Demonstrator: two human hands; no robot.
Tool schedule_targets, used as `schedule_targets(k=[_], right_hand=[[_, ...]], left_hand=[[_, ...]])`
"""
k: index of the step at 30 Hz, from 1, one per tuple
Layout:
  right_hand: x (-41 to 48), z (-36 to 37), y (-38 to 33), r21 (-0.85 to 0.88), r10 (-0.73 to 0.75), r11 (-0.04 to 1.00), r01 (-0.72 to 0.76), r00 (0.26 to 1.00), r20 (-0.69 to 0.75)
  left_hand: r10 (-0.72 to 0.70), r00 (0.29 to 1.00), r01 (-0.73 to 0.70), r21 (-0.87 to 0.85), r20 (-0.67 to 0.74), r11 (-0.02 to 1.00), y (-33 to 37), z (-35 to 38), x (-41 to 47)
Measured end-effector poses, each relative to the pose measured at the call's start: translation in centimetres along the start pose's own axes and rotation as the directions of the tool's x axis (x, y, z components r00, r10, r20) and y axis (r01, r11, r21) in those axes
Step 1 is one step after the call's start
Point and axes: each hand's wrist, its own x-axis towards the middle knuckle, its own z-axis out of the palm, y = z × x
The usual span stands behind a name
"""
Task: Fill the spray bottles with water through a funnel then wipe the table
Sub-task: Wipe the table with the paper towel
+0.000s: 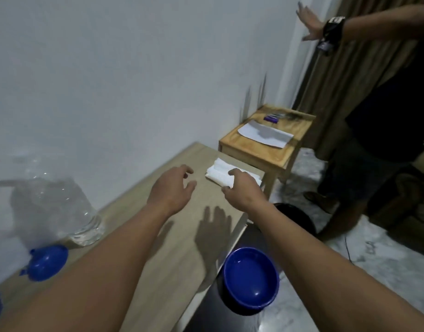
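Well, table [206, 200]: a long top of light wood that runs along a white wall. All places below are told from this table.
Right hand [242, 190]: at the table's far end, on the white cloth. Its fingers curl over the top of the cloth and the thumb sits at the near side, so it grips the cloth.
White cloth [219, 172]: folded flat and lying on the table's far end, near the right edge.
Left hand [170, 188]: up above the middle of the table, just left of the cloth and not touching it. The fingers are loosely bent and a bit spread, and they hold nothing.
Water jug [53, 207]: big and clear, standing on the table's left side by the wall.
Funnel [47, 262]: blue, lying on its side on the table, just in front of the jug.
Blue bowl [251, 277]: round, down low beside the table's right edge, on something black.
Black bin [294, 216]: on the floor off the table's right side, past the bowl.
Wooden stool [261, 152]: small, standing just past the table's far end.
Paper [266, 135]: white, flat on the stool.
Purple thing [271, 119]: small, on the stool behind the paper; too blurry to tell what it is.
Other person [385, 111]: in dark clothes, standing well off the table's right side with one arm lifted by a brown curtain [338, 80].
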Motion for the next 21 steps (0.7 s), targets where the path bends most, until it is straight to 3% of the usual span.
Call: schedule_targets(k=[9, 17, 21], right_hand=[[9.9, -0.1, 8.1, -0.123, 0.09, 0.988, -0.092, 0.996, -0.018], [15.5, 2.3, 11.3, -0.251, 0.091, 0.964, -0.082, 0.996, 0.024], [16.1, 2.9, 11.8, -0.323, 0.042, 0.945, -0.052, 0.998, -0.038]], left_hand=[[0.055, 0.965, -0.073, 0.062, 0.256, 0.995, 1.5, 10.6, 11.4], [0.072, 0.93, -0.17, 0.247, 0.361, 0.954, 1.6, 17.0, 17.1], [0.082, 0.917, -0.229, 0.345, 0.391, 0.91, 0.8, 18.2, 18.1]])
